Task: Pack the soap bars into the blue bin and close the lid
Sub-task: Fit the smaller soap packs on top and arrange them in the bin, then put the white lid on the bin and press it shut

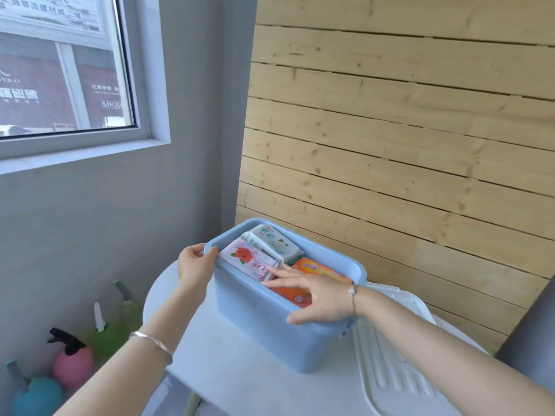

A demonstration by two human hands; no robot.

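This looks like a corner of a small home or utility room. A grey wall with a window (pixel 60 64) on the left meets a pine-plank wall (pixel 405 130) on the right, and spray bottles (pixel 72 358) stand on the floor beside a white table (pixel 240 379).

A white worktop (pixel 228 382) with a rounded edge carries two things. A blue bin (pixel 270 328) stands near its centre, open at the top, its long axis running from about 10 o'clock to 4 o'clock. A white lid (pixel 390 370) lies flat on the worktop at the bin's 4 o'clock side, ribbed face up, just beside the bin and seemingly touching its corner; part of the lid runs out toward the worktop's right edge. The surface at the bin's 7 o'clock side is bare. The worktop's far edge, at 12 o'clock, is hidden behind the bin, close to a wooden slat wall (pixel 405 130).
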